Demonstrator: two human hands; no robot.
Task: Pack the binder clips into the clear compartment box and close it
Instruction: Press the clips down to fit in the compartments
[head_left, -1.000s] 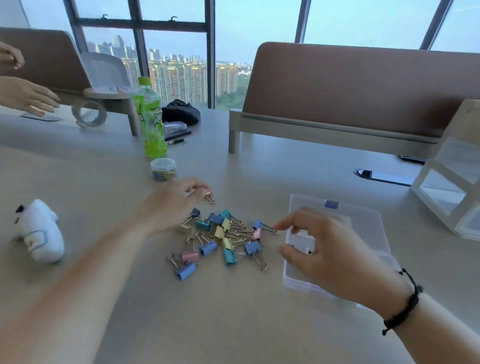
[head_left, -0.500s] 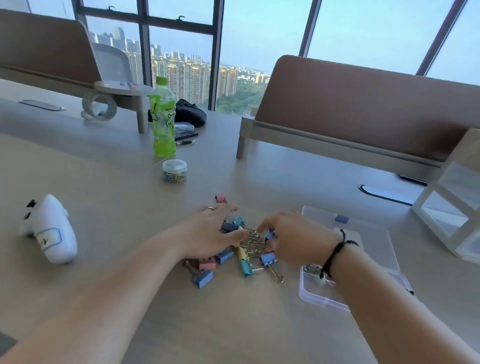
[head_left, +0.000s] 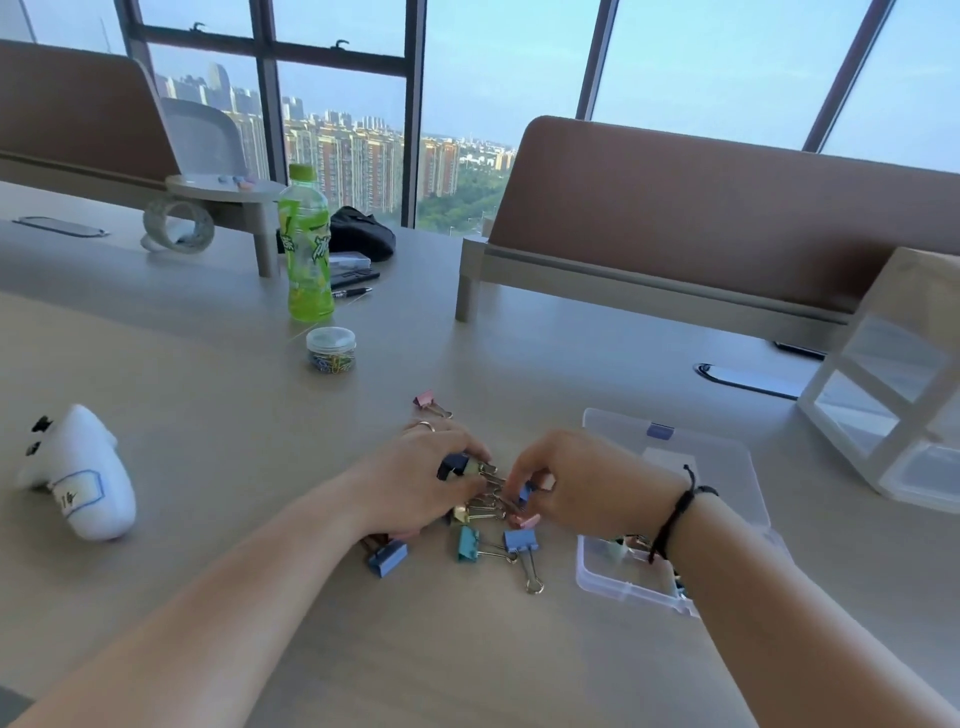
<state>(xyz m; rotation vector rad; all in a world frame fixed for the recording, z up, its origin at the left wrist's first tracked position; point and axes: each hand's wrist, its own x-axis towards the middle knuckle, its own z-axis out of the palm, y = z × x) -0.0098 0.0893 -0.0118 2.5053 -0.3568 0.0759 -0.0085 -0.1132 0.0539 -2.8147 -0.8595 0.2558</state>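
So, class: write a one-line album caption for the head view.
Both hands gather coloured binder clips beside the open clear box.

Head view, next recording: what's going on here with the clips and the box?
A person is gathering coloured binder clips from a pile on the table. The left hand grips a dark clip, and the right hand pinches at the pile beside it. The clear compartment box lies open to the right with a few clips already inside. One pink clip sits apart, farther back. Most clips are still unpacked.
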